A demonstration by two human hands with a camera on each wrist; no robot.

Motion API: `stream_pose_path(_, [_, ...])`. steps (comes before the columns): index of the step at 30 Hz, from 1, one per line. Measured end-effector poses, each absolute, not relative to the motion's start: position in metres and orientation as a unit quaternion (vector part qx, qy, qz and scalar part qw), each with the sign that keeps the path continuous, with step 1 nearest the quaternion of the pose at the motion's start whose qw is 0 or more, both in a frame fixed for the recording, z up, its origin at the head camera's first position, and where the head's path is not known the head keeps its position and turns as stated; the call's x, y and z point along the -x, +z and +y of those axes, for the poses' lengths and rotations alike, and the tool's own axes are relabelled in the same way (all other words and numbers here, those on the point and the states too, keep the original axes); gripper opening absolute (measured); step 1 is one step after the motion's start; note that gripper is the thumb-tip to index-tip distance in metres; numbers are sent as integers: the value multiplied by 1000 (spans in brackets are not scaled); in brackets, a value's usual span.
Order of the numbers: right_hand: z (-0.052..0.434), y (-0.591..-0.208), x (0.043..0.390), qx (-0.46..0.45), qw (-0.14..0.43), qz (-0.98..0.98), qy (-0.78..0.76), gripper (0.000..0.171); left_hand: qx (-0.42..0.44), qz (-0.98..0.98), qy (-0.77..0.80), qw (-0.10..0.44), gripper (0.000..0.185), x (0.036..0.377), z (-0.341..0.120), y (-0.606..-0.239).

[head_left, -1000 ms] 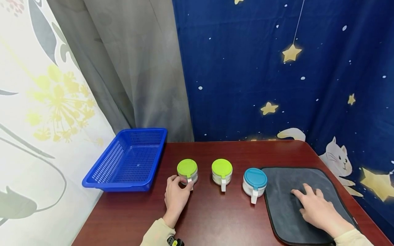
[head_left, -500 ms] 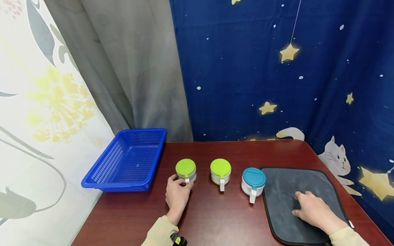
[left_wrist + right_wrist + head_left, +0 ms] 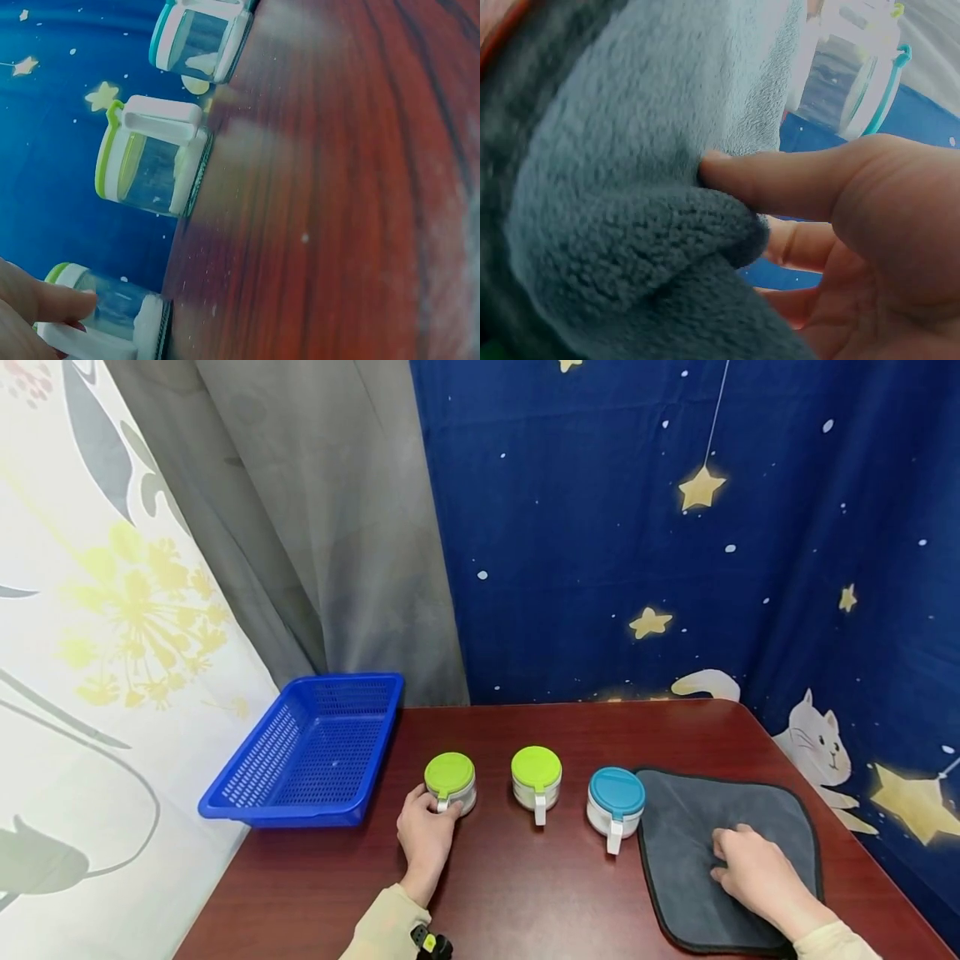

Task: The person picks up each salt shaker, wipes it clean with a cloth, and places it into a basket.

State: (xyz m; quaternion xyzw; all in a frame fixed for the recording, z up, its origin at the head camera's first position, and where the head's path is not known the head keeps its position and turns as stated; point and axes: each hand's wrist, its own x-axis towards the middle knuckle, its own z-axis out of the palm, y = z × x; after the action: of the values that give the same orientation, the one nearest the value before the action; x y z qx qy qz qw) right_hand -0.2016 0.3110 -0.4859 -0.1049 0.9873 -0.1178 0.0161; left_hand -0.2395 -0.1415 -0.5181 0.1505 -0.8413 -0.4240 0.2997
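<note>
My left hand [image 3: 426, 837] grips the white handle of the leftmost glass seasoning jar [image 3: 450, 777], which has a lime green lid. In the left wrist view, the thumb [image 3: 64, 304] lies along this jar, and white contents show through the glass. A second green-lidded jar [image 3: 536, 770] stands to its right, then a blue-lidded jar [image 3: 617, 795] by the mat's edge. On the dark grey cloth mat [image 3: 720, 810], my right hand [image 3: 761, 872] pinches the fabric. The right wrist view shows a raised fold [image 3: 675, 232] between thumb and fingers.
A blue plastic basket [image 3: 322, 752] with perforated sides stands at the table's back left. The dark red wooden table [image 3: 540, 893] ends at a starry blue curtain [image 3: 570, 568] and a grey curtain [image 3: 360, 568].
The left hand has closed on the leftmost jar's handle, and the jar has turned slightly. My right fingers have curled in and gathered the mat, whose right edge has drawn leftward.
</note>
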Motion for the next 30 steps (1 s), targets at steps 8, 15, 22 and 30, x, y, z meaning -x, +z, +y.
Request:
stream_pose_path(8, [316, -482, 203, 119, -9, 984, -133, 38, -144, -837, -444, 285, 40, 236, -150, -518])
stream_pose_path(15, [324, -476, 200, 78, 41, 983, -161, 35, -149, -841, -442, 274, 38, 225, -157, -511])
stream_pose_path(22, [331, -460, 201, 43, 14, 989, -143, 50, -131, -840, -444, 285, 36, 219, -162, -494])
stream_pose_path(30, [342, -442, 197, 72, -110, 981, -145, 27, -120, -831, -457, 294, 35, 210, -172, -472])
